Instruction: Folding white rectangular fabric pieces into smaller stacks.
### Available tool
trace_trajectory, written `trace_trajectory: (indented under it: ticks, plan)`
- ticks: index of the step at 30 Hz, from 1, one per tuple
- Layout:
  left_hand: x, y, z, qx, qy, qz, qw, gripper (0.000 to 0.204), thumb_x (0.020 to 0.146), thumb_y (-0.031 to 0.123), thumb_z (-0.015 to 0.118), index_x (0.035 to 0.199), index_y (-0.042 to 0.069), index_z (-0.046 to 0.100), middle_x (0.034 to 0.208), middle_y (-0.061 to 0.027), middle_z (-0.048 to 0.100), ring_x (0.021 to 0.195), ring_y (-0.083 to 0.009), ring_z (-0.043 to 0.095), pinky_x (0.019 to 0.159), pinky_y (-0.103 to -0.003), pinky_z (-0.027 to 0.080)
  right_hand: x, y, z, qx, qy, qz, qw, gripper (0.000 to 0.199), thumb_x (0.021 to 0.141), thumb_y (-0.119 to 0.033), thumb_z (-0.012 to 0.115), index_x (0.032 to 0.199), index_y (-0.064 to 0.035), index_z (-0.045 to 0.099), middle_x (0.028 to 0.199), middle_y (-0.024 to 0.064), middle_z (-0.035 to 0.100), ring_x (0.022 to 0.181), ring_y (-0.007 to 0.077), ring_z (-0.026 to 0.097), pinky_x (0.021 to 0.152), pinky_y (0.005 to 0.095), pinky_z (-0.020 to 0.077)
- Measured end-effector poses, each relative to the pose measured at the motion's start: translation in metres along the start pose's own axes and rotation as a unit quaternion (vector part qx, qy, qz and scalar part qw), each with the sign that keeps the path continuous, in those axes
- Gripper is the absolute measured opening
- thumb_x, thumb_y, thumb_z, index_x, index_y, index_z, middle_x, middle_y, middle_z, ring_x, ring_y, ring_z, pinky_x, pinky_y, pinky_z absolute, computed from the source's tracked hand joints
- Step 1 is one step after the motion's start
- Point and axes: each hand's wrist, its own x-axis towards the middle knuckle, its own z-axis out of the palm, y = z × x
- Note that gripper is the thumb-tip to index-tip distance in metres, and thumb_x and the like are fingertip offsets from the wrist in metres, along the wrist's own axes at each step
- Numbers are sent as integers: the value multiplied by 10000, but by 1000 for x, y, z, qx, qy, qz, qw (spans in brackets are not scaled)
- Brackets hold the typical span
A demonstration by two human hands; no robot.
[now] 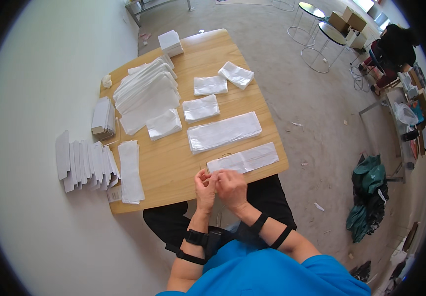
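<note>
Both hands meet at the table's near edge with their fingertips together. My left hand (205, 193) is closed in a pinch, and my right hand (232, 189) is curled against it. Whatever lies between the fingers is too small to make out; a thin dark line rises just beyond the left fingertips. Right beyond the hands lies a long folded white sheet (252, 157), with a thin dark loop (227, 154) at its far edge. Farther back is a wider stack of long white sheets (224, 132). Smaller folded white bundles (201, 108) sit behind that.
The wooden table (166, 170) also bears a fanned pile of white sheets (146, 93) and a narrow white stack (131, 172). White folded cartons (87, 160) stand along the left wall. Stools (332, 33), dark green bags (368, 192) and a seated person (395, 49) are to the right.
</note>
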Motion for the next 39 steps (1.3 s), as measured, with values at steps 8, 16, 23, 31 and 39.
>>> trace_trajectory:
  ticks: [8,16,23,31,39]
  plan:
    - [29,-14,-69,-78,93,-24,992,458,882,56,653,1266,-24,417,1077,-128,640,935,-161,617,843,-291,490,-19,-5,10,189,-87,-76,975,192,805,-68,674,979,-29,603,1090,151,626,1014,336,599,906,425,475]
    - [41,-10,-98,24,96,-45,994,534,879,62,663,1319,-44,379,972,-108,647,883,-134,600,800,-248,475,-6,44,2,49,-87,-55,993,227,807,8,608,1033,2,601,1198,175,585,1136,346,544,955,429,445]
    - [34,-7,-93,-2,76,-8,997,566,884,61,659,1350,-49,357,981,-105,641,887,-134,594,813,-253,478,-3,52,3,-9,-120,-128,984,285,803,7,614,1088,7,606,1277,170,558,1228,337,502,1023,438,413]
    - [15,24,-42,-26,9,61,998,558,889,68,657,1355,-22,364,1010,-99,648,883,-106,599,778,-235,487,-8,46,-19,67,-75,-57,993,214,804,28,620,1016,3,622,1219,167,591,1166,354,545,975,426,456]
    - [-5,36,26,78,-115,59,988,530,891,129,666,1350,21,423,1136,-145,636,1017,-156,604,875,-287,483,-19,70,-35,81,-52,56,994,179,818,18,617,993,-15,629,1178,168,611,1095,348,588,921,421,479]
